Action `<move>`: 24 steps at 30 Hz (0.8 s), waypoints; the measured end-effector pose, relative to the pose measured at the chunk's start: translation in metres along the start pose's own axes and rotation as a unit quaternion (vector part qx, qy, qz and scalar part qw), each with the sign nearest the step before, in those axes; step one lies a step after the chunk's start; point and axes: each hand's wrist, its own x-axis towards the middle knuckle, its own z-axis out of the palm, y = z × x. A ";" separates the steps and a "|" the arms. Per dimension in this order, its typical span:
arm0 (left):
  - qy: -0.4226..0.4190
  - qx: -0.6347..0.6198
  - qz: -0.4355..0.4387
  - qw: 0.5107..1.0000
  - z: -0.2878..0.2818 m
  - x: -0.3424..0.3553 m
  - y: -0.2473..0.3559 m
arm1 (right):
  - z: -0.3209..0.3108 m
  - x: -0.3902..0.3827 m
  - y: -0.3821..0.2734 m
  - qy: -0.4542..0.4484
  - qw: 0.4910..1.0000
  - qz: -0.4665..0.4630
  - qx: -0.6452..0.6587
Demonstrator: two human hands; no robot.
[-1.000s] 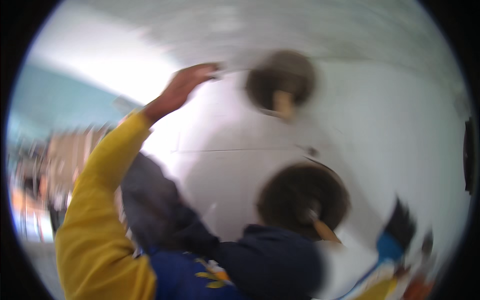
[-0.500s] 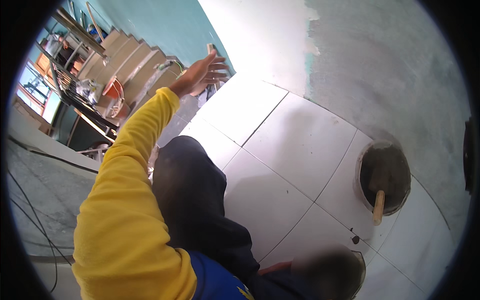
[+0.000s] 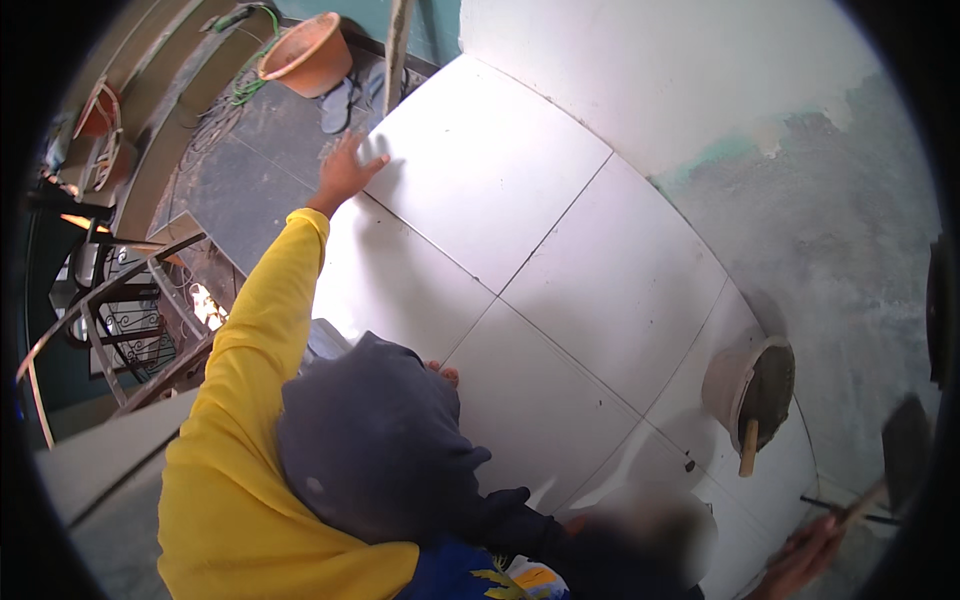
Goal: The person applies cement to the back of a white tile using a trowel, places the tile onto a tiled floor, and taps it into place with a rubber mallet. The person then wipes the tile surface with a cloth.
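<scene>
My left hand (image 3: 345, 172) has its fingers spread at the outer edge of a large white floor tile (image 3: 500, 150); whether it presses on the tile is hard to tell. At the lower right my right hand (image 3: 803, 556), partly blurred, is closed around the wooden handle of a mallet (image 3: 906, 452) with a dark head. That head is up near the grey wall. Between the mallet and the tiles stands a bucket (image 3: 728, 385) holding grey mortar, with a wooden handle (image 3: 749, 447) sticking out over its rim.
An orange tub (image 3: 308, 58), sandals (image 3: 337, 106) and an upright wooden post (image 3: 397, 55) stand beyond the tiles. Steps (image 3: 165, 110) rise at upper left above a dark floor (image 3: 262, 150). A metal frame (image 3: 150, 290) lies left. My bent knee (image 3: 370, 430) is over the tiles.
My left hand has come down from the air to the tile's edge. My right hand has come into view with the mallet. The view has shifted, showing the orange tub.
</scene>
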 end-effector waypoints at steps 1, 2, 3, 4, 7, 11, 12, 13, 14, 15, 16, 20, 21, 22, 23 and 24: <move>-0.020 0.001 -0.022 1.000 0.007 0.013 0.000 | 0.026 -0.002 -0.030 -0.052 0.999 -0.004 -0.010; -0.018 -0.007 -0.024 1.000 0.014 0.023 0.001 | 0.055 -0.005 -0.057 -0.123 0.990 -0.039 -0.061; -0.030 -0.009 -0.038 0.999 0.019 0.033 0.004 | 0.089 -0.006 -0.081 -0.199 0.976 -0.031 -0.082; -0.033 -0.006 -0.050 0.998 0.024 0.041 0.009 | 0.124 -0.010 -0.101 -0.278 0.955 -0.059 -0.085; -0.046 -0.054 -0.084 0.994 0.031 0.055 0.023 | 0.243 -0.046 -0.134 -0.392 0.893 -0.158 -0.153; -0.055 -0.041 -0.095 0.993 0.030 0.053 0.031 | 0.382 -0.124 -0.151 -0.495 0.862 -0.054 -0.091; -0.055 -0.051 -0.084 0.994 0.030 0.052 0.031 | 0.404 -0.144 -0.153 -0.496 0.863 -0.073 -0.069; -0.059 -0.049 -0.080 0.994 0.030 0.052 0.031 | 0.425 -0.162 -0.153 -0.496 0.863 -0.080 -0.050; -0.052 -0.046 -0.074 0.995 0.030 0.051 0.030 | 0.441 -0.178 -0.152 -0.463 0.878 -0.120 -0.018; -0.053 -0.044 -0.080 0.994 0.029 0.051 0.030 | 0.453 -0.196 -0.150 -0.430 0.889 -0.157 0.020; -0.054 -0.048 -0.078 0.994 0.029 0.051 0.030 | 0.462 -0.210 -0.146 -0.395 0.896 -0.193 0.061; -0.047 -0.050 -0.069 0.995 0.026 0.051 0.030 | 0.489 -0.238 -0.126 -0.365 0.907 -0.206 0.054; -0.046 -0.041 -0.068 0.996 0.026 0.050 0.030 | 0.493 -0.243 -0.121 -0.365 0.909 -0.192 0.056; -0.044 -0.050 -0.063 0.996 0.026 0.049 0.031 | 0.496 -0.246 -0.116 -0.366 0.912 -0.178 0.057; -0.039 -0.053 -0.061 0.996 0.026 0.047 0.031 | 0.498 -0.246 -0.111 -0.353 0.917 -0.171 0.069; -0.035 -0.047 -0.062 0.996 0.026 0.046 0.030 | 0.499 -0.247 -0.107 -0.346 0.921 -0.162 0.080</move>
